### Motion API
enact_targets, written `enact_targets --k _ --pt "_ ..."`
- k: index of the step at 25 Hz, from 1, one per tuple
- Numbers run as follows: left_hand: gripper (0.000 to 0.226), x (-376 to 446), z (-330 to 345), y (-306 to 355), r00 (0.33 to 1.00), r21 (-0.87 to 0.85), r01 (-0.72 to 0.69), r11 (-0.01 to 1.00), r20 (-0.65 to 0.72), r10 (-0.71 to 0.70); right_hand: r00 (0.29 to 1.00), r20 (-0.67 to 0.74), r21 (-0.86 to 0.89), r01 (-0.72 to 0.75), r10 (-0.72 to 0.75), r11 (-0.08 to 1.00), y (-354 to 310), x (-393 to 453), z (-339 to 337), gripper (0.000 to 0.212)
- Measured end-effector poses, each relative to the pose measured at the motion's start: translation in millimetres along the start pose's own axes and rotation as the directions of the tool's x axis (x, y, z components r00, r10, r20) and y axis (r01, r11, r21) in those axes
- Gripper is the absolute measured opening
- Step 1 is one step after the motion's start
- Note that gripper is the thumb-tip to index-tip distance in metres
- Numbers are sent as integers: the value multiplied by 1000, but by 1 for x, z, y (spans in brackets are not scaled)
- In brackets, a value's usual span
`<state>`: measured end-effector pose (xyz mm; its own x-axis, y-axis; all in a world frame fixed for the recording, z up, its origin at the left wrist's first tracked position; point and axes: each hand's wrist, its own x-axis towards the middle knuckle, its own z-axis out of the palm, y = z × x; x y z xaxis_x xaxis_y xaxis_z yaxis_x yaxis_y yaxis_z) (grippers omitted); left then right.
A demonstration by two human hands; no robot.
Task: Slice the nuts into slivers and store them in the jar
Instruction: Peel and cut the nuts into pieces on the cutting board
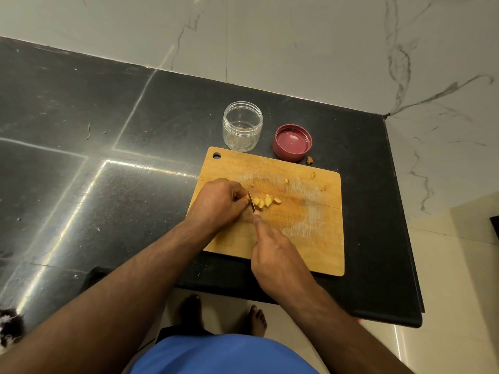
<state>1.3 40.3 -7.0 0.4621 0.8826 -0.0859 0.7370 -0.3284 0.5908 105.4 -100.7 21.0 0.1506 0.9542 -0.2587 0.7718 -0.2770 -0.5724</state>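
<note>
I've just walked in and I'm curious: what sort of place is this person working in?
Most likely a home kitchen. A dark stone countertop meets marble-look wall tiles, and on it lie a wooden cutting board with cut nut pieces, a clear jar and its red lid.

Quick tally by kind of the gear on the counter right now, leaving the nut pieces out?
Clear jar, open: 1
Red lid, off the jar: 1
Wooden cutting board: 1
Knife, gripped by the right hand: 1
Total: 4

Black stone counter against white veined marble wall.
</note>
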Motion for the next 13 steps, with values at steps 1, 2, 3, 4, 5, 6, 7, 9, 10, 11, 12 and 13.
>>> enact_targets --k 1,2,3,4,5,6,7,9,10,11,12,13 --pt "24 0 0 0 1000 0 0 1000 -1 0 1000 1 9 -2 2 1000 0 -1 0 57" --pt "24 1 0 0 1000 6 -2 1000 -3 2 1000 3 10 -2 2 1000 0 0 0 57" --pt "24 1 -1 0 1000 13 -4 1000 -1 4 1000 4 6 -3 3 1000 -1 2 1 58" --pt "25 1 -1 0 1000 16 -7 1000 0 7 1000 4 -1 -8 8 1000 -2 2 2 59" --pt "25 1 -1 0 1000 17 -9 1000 -2 9 1000 0 -3 -15 15 1000 -2 2 2 60" --pt "25 1 0 0 1000 19 -10 1000 -3 10 1000 -2 1 -25 25 1000 -2 1 2 60" --pt "25 0 0 0 1000 15 -8 1000 -2 8 999 -2 8 -34 34 999 -1 -2 2 60" --pt "26 -1 0 2 1000 -3 1 1000 -1 -1 999 1 17 -41 41 999 0 -14 3 61" --pt "26 -1 -1 1 1000 -8 2 1000 -1 -2 999 1 15 -39 39 999 0 -20 3 61" --pt "26 0 -1 1 1000 -10 0 1000 1 0 999 -2 12 -39 39 999 1 -24 3 61" --pt "26 -1 -2 1 1000 -11 -3 1000 6 3 999 -5 13 -43 43 999 3 -26 3 60" --pt "26 -2 -2 2 1000 -11 -7 1000 13 7 999 -9 18 -49 49 999 5 -28 2 59"
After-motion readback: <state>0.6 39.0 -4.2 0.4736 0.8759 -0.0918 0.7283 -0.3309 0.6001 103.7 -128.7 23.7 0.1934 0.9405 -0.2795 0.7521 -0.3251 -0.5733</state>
